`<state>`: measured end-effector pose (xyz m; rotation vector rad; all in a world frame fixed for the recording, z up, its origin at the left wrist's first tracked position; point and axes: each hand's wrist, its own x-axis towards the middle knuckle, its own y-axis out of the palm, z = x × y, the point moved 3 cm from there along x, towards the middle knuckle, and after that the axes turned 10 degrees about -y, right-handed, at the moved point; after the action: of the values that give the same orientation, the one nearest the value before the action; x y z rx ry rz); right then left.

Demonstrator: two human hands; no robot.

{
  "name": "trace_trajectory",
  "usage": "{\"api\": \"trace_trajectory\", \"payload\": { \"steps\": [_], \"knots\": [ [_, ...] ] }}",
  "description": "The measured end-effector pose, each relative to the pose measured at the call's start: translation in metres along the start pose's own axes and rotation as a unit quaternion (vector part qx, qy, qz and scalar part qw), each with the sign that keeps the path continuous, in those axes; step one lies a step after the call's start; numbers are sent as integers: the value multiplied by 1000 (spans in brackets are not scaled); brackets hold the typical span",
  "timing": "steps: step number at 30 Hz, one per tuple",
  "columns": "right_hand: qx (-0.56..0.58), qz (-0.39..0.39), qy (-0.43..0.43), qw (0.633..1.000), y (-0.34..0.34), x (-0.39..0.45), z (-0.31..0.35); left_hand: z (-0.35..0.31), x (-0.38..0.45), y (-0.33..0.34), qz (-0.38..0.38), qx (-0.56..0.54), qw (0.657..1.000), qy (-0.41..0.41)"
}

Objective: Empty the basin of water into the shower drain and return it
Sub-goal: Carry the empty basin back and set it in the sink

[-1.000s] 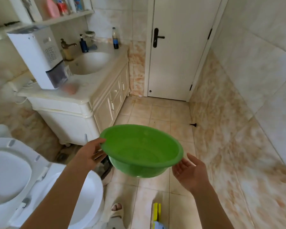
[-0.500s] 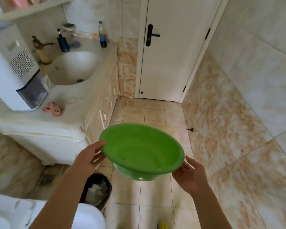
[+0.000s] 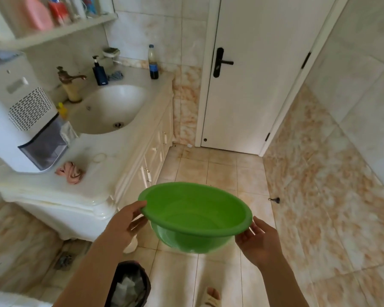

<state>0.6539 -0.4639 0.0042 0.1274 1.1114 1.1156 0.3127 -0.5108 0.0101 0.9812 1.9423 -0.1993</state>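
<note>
Green basin [image 3: 194, 214] sits at lower centre of the head view, carried over the floor. Since a second ago the toilet has left the frame and the sink [image 3: 111, 108] has come closer, so the return looks underway. Mouth faces up, tipped slightly; being round, it has no long axis. Left hand [image 3: 129, 221] pinches the rim; right hand [image 3: 258, 241] cups under the opposite rim, fingers loose.

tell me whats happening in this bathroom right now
A person is carrying a green basin in the air over the tiled floor, next to the vanity. The left hand grips the rim on one side, thumb on top. The right hand supports the opposite rim with its fingers underneath. The basin looks empty, or nearly so. A bin stands on the floor below the left arm, and the door ahead is shut.
</note>
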Motion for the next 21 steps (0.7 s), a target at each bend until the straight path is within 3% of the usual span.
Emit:
{"api": "trace_trajectory", "payload": {
  "steps": [11, 21],
  "knots": [
    [10, 51, -9, 999, 41, 103, 105, -39, 30, 136, -18, -25, 999, 40],
    [39, 28, 24, 999, 37, 153, 121, -51, 59, 177, -45, -1, 998, 36]
  ]
}}
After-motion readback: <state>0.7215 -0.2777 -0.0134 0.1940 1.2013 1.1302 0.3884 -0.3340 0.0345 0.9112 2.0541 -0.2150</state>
